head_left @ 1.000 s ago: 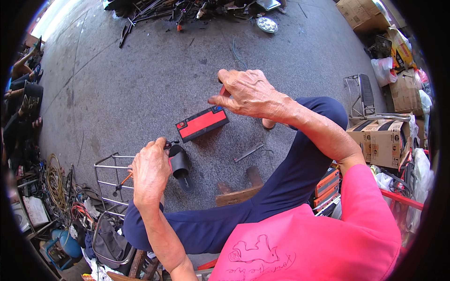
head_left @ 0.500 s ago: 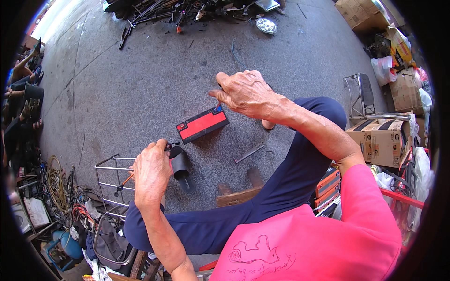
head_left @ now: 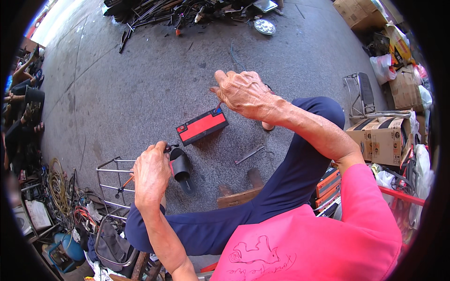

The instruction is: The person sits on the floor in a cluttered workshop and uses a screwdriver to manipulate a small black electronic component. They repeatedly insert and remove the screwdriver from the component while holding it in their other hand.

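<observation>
A battery-like box (head_left: pixel 202 127) with a red top and black sides lies on the floor in front of me. One top corner is blue, and the opposite end has a round red spot. My right hand (head_left: pixel 241 93) is closed above the blue corner. A thin, short shaft (head_left: pixel 218 106) runs from its fingers down to that corner; its handle is hidden in the hand. To the left of the box, my left hand (head_left: pixel 152 171) is closed, fingers curled. Something small and dark (head_left: pixel 168 148) shows at its fingertips, and an orange rod (head_left: pixel 126 183) with a dark end appears beside its palm.
My foot in a black slipper (head_left: pixel 181 166) is close to the left hand. A metal bar (head_left: pixel 249 154) and a wooden piece (head_left: pixel 239 197) lie nearer me. A metal rack (head_left: pixel 108 180) stands left. Scrap (head_left: pixel 154 18) is piled far ahead; cartons (head_left: pixel 382 140) are stacked right.
My right hand has tilted slightly and its thumb sits a little differently above the blue corner. The left hand has barely moved, and the box stays in place.
</observation>
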`<state>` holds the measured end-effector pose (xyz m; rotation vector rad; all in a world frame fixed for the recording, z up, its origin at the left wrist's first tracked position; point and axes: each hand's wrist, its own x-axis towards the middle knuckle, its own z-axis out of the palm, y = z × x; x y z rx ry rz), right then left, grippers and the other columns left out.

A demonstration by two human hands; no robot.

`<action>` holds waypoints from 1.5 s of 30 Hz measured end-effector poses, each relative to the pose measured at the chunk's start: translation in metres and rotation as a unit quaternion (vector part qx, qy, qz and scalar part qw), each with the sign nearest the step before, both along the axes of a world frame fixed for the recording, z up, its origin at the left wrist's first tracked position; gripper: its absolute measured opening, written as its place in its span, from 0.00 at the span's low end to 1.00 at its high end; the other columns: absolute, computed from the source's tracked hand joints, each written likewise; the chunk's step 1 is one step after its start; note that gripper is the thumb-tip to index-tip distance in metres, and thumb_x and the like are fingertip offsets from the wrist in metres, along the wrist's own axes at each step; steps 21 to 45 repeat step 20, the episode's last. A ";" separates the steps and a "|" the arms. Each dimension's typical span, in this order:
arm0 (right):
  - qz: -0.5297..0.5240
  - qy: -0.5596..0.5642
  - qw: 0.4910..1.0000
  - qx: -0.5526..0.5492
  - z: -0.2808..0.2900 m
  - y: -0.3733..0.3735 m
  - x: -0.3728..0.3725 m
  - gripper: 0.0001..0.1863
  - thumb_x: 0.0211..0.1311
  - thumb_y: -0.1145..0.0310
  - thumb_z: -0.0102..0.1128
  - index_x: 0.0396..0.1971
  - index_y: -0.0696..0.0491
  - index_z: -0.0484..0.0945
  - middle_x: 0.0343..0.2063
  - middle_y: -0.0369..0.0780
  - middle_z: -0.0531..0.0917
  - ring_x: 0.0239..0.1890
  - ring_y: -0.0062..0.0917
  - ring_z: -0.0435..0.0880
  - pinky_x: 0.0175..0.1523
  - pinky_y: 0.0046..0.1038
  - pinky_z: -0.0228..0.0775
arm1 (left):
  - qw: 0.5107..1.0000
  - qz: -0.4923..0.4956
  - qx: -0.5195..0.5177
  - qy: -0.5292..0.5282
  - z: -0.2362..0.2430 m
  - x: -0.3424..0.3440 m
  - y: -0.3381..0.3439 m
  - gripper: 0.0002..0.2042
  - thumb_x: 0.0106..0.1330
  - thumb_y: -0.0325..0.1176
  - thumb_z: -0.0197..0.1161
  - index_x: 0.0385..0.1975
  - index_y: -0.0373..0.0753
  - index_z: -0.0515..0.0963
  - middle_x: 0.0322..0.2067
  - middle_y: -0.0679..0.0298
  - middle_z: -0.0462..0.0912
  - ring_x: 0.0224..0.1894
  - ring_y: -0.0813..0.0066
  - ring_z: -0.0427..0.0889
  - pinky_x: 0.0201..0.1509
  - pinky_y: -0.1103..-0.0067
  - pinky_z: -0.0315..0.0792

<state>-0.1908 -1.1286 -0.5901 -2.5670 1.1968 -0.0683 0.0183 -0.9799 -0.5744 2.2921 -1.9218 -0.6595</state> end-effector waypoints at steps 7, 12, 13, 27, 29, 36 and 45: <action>0.075 -0.077 0.994 -0.013 -0.010 0.004 -0.001 0.18 0.57 0.60 0.53 0.37 0.61 0.67 0.30 0.47 0.73 0.34 0.42 0.77 0.38 0.37 0.70 | 1.000 -0.002 0.002 0.001 -0.001 0.001 0.001 0.10 0.55 0.24 0.54 0.38 0.32 0.75 0.33 0.47 0.78 0.39 0.50 0.77 0.42 0.66 0.69; 0.023 -0.009 0.999 0.021 0.005 0.008 0.011 0.15 0.56 0.62 0.54 0.32 0.60 0.68 0.27 0.49 0.75 0.31 0.43 0.78 0.34 0.38 0.70 | 1.000 -0.001 0.010 0.001 0.001 0.001 0.001 0.10 0.55 0.24 0.55 0.38 0.32 0.75 0.33 0.48 0.78 0.38 0.50 0.77 0.42 0.66 0.69; -0.003 0.036 0.998 0.048 0.011 0.006 0.014 0.15 0.56 0.62 0.55 0.30 0.60 0.68 0.26 0.49 0.76 0.30 0.43 0.79 0.33 0.39 0.69 | 1.000 -0.001 0.013 -0.004 0.002 0.000 0.001 0.10 0.55 0.24 0.55 0.37 0.32 0.75 0.33 0.48 0.78 0.38 0.50 0.77 0.41 0.65 0.69; 0.113 -0.098 0.988 -0.047 -0.007 0.005 0.003 0.14 0.53 0.67 0.54 0.32 0.60 0.64 0.27 0.51 0.75 0.29 0.43 0.79 0.33 0.38 0.70 | 0.999 -0.033 -0.034 -0.017 -0.003 -0.002 0.002 0.06 0.57 0.27 0.54 0.31 0.33 0.74 0.28 0.49 0.77 0.32 0.49 0.78 0.35 0.62 0.71; 0.113 -0.098 0.988 -0.047 -0.007 0.005 0.003 0.14 0.53 0.67 0.54 0.32 0.60 0.64 0.27 0.51 0.75 0.29 0.43 0.79 0.33 0.38 0.70 | 0.999 -0.033 -0.034 -0.017 -0.003 -0.002 0.002 0.06 0.57 0.27 0.54 0.31 0.33 0.74 0.28 0.49 0.77 0.32 0.49 0.78 0.35 0.62 0.71; 0.113 -0.098 0.988 -0.047 -0.007 0.005 0.003 0.14 0.53 0.67 0.54 0.32 0.60 0.64 0.27 0.51 0.75 0.29 0.43 0.79 0.33 0.38 0.70 | 0.999 -0.033 -0.034 -0.017 -0.003 -0.002 0.002 0.06 0.57 0.27 0.54 0.31 0.33 0.74 0.28 0.49 0.77 0.32 0.49 0.78 0.35 0.62 0.71; 0.113 -0.098 0.988 -0.047 -0.007 0.005 0.003 0.14 0.53 0.67 0.54 0.32 0.60 0.64 0.27 0.51 0.75 0.29 0.43 0.79 0.33 0.38 0.70 | 0.999 -0.033 -0.034 -0.017 -0.003 -0.002 0.002 0.06 0.57 0.27 0.54 0.31 0.33 0.74 0.28 0.49 0.77 0.32 0.49 0.78 0.35 0.62 0.71</action>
